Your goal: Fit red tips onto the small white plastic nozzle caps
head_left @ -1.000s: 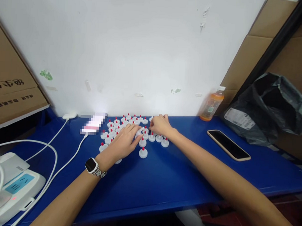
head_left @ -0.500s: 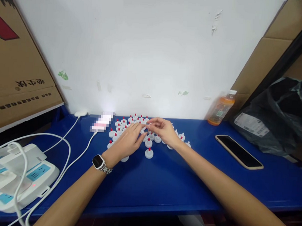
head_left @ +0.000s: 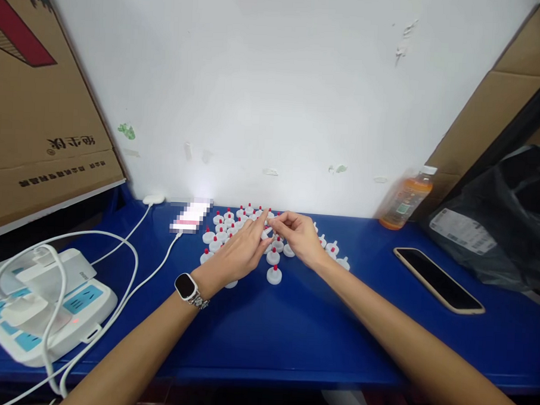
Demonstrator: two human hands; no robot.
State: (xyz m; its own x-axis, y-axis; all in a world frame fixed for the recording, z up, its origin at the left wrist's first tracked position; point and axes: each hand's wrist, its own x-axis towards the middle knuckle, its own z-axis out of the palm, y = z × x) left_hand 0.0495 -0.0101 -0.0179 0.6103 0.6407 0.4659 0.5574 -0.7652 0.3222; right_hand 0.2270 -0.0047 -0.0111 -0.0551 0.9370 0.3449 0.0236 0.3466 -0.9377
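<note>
White nozzle caps with small red tips stand in a cluster on the blue table, one of them a red-tipped cap [head_left: 274,275] in front of the others. My left hand [head_left: 238,255] reaches over the cluster, its thumb and fingers closed about a white nozzle cap [head_left: 267,232], mostly covered by the fingers. Against it, my right hand [head_left: 302,240] has thumb and forefinger pinched together at the cap's top; what lies in that pinch is too small to make out. Right of this hand stand several plain white caps [head_left: 342,263] without red tips.
A power strip [head_left: 86,305] with white cables lies at the left, near a blurred-out bright device [head_left: 191,216]. At the right are a phone [head_left: 439,280], an orange drink bottle [head_left: 408,198] and a dark plastic bag [head_left: 511,213]. A white wall panel [head_left: 274,95] closes off the back.
The view has turned slightly left, so everything sits further right. My left fingers have straightened and point more upward. Both hands remain together over the caps.
</note>
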